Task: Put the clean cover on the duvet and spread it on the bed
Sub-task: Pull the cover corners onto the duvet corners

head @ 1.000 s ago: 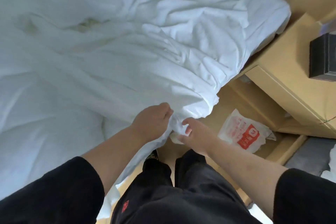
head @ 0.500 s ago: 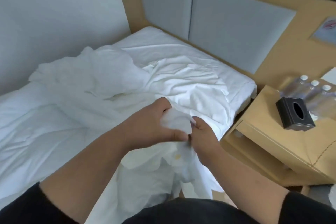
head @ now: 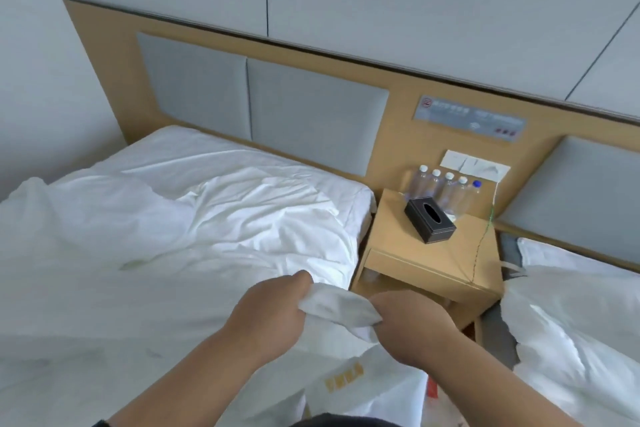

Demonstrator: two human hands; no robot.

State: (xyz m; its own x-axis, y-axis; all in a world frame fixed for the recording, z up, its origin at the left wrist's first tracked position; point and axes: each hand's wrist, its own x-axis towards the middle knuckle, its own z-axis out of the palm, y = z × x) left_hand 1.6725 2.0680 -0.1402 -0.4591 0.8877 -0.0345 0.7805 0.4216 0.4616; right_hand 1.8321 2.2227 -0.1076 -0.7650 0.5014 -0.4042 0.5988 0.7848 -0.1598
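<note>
Since the earlier frame both hands have risen from the bed's edge, lifting a bunched corner of the white cover (head: 341, 310) between them. Left hand (head: 273, 310) and right hand (head: 407, 324) each grip that corner, fingers curled round the cloth. The rest of the cover trails down below the hands and back over the crumpled duvet (head: 194, 236) on the bed (head: 360, 215). On the bedside counter (head: 408, 253) stand a black tissue box (head: 429, 220) and water bottles (head: 446, 185).
</note>
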